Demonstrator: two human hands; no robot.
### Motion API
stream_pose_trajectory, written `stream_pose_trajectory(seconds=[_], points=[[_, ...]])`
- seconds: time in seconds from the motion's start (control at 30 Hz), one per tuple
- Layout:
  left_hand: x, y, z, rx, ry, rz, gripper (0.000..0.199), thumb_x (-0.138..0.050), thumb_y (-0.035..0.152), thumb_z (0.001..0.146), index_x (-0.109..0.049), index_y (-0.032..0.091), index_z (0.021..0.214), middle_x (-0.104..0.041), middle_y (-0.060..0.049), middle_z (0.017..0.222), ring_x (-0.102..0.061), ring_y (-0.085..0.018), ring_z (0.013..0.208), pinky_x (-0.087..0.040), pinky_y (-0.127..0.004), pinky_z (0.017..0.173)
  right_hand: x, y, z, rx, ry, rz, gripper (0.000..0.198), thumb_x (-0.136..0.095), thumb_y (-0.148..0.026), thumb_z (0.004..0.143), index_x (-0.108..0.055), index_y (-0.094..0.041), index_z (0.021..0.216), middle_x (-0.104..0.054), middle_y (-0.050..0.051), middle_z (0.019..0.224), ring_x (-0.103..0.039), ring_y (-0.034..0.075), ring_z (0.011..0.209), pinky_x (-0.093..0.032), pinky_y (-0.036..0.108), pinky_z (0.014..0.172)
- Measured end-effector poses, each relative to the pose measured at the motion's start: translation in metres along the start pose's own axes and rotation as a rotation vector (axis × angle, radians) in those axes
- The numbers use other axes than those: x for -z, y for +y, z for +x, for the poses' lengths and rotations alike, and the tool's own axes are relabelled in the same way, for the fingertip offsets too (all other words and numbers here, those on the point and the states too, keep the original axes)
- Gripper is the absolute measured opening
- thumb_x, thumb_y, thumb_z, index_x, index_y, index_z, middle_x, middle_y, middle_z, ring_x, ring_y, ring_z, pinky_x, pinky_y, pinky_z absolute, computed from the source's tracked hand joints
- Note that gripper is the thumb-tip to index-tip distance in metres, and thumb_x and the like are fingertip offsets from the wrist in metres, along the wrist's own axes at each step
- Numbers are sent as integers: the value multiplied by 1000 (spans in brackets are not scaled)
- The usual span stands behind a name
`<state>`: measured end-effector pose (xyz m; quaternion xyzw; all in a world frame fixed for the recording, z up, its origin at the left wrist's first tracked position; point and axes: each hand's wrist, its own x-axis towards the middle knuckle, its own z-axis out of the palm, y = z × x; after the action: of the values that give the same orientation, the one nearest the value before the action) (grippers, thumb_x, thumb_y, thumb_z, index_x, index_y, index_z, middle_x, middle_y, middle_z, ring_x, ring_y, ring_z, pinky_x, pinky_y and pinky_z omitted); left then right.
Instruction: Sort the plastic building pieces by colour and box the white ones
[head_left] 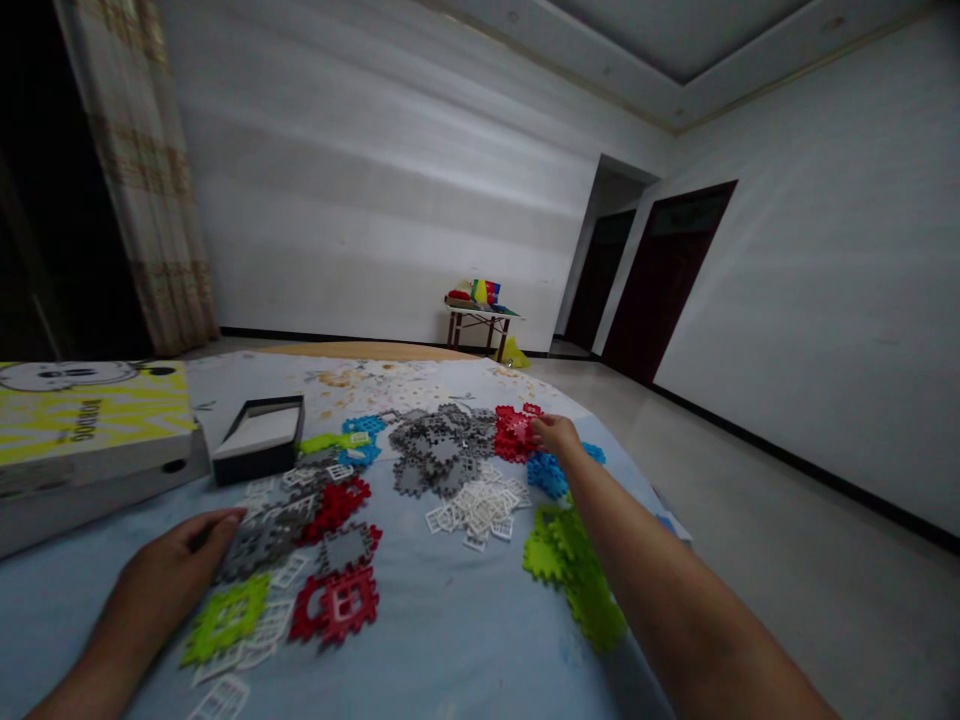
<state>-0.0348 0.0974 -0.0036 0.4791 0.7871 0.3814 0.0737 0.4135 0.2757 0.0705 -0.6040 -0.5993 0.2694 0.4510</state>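
Ideally, the right hand, touching red pieces right of centre, would pinch edges lightly (its grip and the left hand's, lower left, are unclear).

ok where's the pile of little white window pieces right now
In the head view, the white pile is below centre, on the near side of the larger grey pile and left of the right forearm.

R hand at red pcs; L hand by grey pcs.
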Motion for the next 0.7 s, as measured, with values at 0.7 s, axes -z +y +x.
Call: stream_pose_trajectory(seconds=[0.7], points=[[5, 21, -18, -58, 49, -52, 43, -46, 47, 70, -71, 17, 88, -73, -7, 95, -66, -23, 92, -49, -28, 81, -93, -55, -176, 625, -767, -185, 38, -65, -28, 75, -63, -21, 112, -64, 7, 103, -61, 17, 88, -46, 27, 79]])
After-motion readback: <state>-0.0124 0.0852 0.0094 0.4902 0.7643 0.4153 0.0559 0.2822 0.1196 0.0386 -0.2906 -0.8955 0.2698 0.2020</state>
